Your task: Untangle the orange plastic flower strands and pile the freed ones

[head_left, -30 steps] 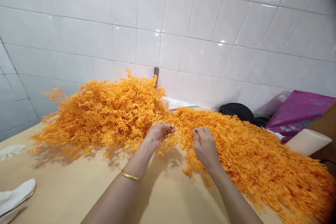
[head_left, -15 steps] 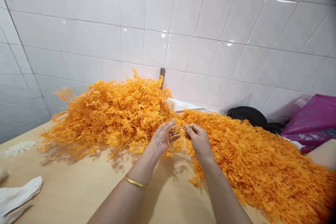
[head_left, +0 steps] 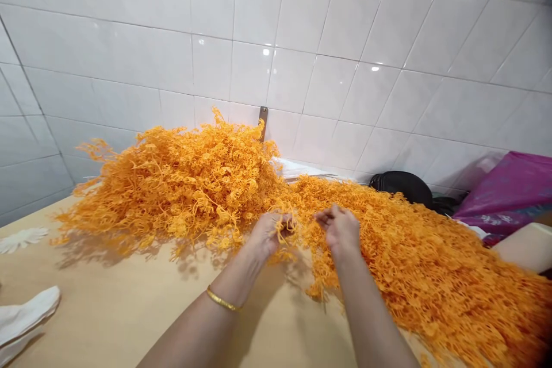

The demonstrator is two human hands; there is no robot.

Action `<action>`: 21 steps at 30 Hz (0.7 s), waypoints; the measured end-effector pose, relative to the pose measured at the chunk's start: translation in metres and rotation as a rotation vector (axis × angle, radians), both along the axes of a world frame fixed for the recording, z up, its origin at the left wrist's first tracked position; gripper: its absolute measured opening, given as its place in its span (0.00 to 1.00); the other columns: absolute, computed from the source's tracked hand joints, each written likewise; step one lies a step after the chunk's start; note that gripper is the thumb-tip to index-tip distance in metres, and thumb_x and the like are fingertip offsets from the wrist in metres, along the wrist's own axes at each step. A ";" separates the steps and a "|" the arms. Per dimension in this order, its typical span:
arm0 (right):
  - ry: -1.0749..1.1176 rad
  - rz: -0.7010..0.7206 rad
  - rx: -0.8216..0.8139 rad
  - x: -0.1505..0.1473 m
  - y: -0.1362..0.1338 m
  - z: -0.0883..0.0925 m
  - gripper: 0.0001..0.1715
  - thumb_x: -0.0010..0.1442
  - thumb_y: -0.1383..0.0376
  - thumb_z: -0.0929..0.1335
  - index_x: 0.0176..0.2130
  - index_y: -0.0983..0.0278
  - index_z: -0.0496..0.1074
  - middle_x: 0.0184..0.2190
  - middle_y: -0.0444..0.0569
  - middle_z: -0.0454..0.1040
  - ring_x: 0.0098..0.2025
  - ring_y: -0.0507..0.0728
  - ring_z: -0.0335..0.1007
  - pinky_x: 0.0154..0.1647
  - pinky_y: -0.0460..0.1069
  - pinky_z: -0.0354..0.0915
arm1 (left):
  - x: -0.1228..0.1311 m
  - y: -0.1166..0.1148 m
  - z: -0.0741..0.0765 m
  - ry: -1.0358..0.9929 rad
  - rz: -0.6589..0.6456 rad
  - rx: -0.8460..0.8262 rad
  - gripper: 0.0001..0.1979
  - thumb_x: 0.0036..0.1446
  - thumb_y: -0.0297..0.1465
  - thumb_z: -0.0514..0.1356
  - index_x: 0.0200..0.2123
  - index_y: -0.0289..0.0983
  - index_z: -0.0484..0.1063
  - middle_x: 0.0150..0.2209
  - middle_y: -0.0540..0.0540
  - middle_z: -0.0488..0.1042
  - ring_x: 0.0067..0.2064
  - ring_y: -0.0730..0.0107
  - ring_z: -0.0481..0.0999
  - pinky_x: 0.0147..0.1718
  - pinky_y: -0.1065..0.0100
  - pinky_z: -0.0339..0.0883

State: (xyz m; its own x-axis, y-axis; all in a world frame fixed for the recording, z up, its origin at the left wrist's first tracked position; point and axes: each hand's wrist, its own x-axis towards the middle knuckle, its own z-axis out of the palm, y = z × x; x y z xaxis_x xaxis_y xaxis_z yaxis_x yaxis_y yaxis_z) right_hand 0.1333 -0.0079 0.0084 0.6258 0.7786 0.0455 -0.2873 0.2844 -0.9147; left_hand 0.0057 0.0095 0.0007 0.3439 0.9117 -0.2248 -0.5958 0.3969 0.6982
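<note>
Two large heaps of tangled, curly orange strands lie on a pale wooden table, a tall one to the left and a long one spreading to the right. They meet in the middle. My left hand, with a gold bangle on its wrist, is shut on a small tuft of strands at the front of the join. My right hand hovers just to its right, over the long heap. Its fingers curl inward, and any strand between them is too thin to make out.
The pale wooden table has white cloth pieces at its front left and a white frilly piece beyond them. A white tiled wall stands behind, with a black bag, magenta plastic and a cream block at right.
My hands have parted slightly since the previous frame. My left hand has dropped lower and closed over the tuft, and my right hand has shifted right. The view has tilted slightly.
</note>
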 end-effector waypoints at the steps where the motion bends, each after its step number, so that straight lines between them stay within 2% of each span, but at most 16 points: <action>1: 0.034 -0.025 -0.010 0.008 -0.001 0.003 0.09 0.44 0.64 0.65 0.23 0.62 0.57 0.13 0.37 0.61 0.17 0.49 0.62 0.25 0.49 0.65 | -0.001 0.000 0.000 -0.013 0.012 -0.027 0.07 0.42 0.17 0.55 0.17 0.31 0.64 0.14 0.50 0.64 0.17 0.79 0.65 0.20 0.74 0.61; 4: 0.048 0.061 -0.034 0.020 -0.006 0.011 0.07 0.44 0.69 0.64 0.25 0.62 0.57 0.13 0.37 0.63 0.16 0.49 0.63 0.26 0.50 0.66 | -0.001 0.003 -0.001 -0.067 0.053 -0.128 0.05 0.44 0.19 0.56 0.20 0.32 0.65 0.17 0.50 0.66 0.20 0.79 0.66 0.22 0.75 0.63; 7: -0.005 0.222 -0.067 0.011 -0.010 0.013 0.12 0.42 0.72 0.64 0.30 0.62 0.60 0.15 0.38 0.65 0.16 0.49 0.63 0.25 0.50 0.66 | 0.000 0.005 -0.004 -0.082 0.088 -0.222 0.04 0.44 0.20 0.58 0.23 0.33 0.66 0.19 0.50 0.67 0.20 0.79 0.66 0.19 0.76 0.61; 9: -0.043 0.314 -0.099 0.003 -0.010 0.011 0.14 0.41 0.73 0.65 0.31 0.62 0.62 0.17 0.38 0.65 0.18 0.48 0.63 0.26 0.49 0.66 | 0.001 0.006 -0.006 -0.072 0.098 -0.228 0.03 0.43 0.21 0.58 0.23 0.32 0.65 0.18 0.51 0.66 0.19 0.79 0.64 0.18 0.76 0.59; 12: -0.098 0.461 -0.173 -0.004 -0.010 0.006 0.10 0.41 0.67 0.68 0.28 0.63 0.63 0.21 0.40 0.65 0.20 0.46 0.62 0.26 0.47 0.64 | 0.000 0.007 -0.008 -0.072 0.110 -0.221 0.03 0.44 0.22 0.58 0.23 0.33 0.65 0.17 0.51 0.65 0.18 0.80 0.63 0.17 0.76 0.58; 16: -0.341 0.652 -0.191 -0.007 -0.012 0.001 0.14 0.41 0.60 0.70 0.29 0.63 0.66 0.26 0.42 0.65 0.25 0.47 0.61 0.25 0.44 0.59 | 0.000 0.009 -0.010 -0.081 0.120 -0.226 0.05 0.45 0.22 0.57 0.22 0.33 0.63 0.16 0.52 0.64 0.18 0.80 0.63 0.17 0.76 0.58; 19: -0.497 0.712 -0.143 -0.012 -0.014 -0.002 0.17 0.40 0.61 0.70 0.33 0.63 0.67 0.28 0.42 0.67 0.28 0.49 0.61 0.26 0.44 0.56 | 0.001 0.009 -0.011 -0.098 0.093 -0.207 0.05 0.45 0.21 0.57 0.20 0.33 0.63 0.17 0.51 0.64 0.18 0.80 0.63 0.17 0.76 0.58; 21: -0.528 0.705 -0.115 -0.015 -0.013 -0.005 0.13 0.40 0.61 0.70 0.28 0.64 0.66 0.24 0.41 0.66 0.26 0.48 0.59 0.25 0.43 0.54 | 0.002 0.008 -0.011 -0.104 0.074 -0.195 0.04 0.45 0.21 0.56 0.21 0.33 0.64 0.18 0.50 0.65 0.19 0.79 0.64 0.18 0.76 0.59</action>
State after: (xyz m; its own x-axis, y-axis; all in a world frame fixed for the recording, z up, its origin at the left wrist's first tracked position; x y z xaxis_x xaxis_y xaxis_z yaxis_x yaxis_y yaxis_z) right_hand 0.1183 -0.0207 0.0037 -0.0819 0.9925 0.0905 0.1067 0.0990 -0.9894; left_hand 0.0078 0.0176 -0.0106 0.3081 0.8780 -0.3663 -0.6932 0.4709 0.5456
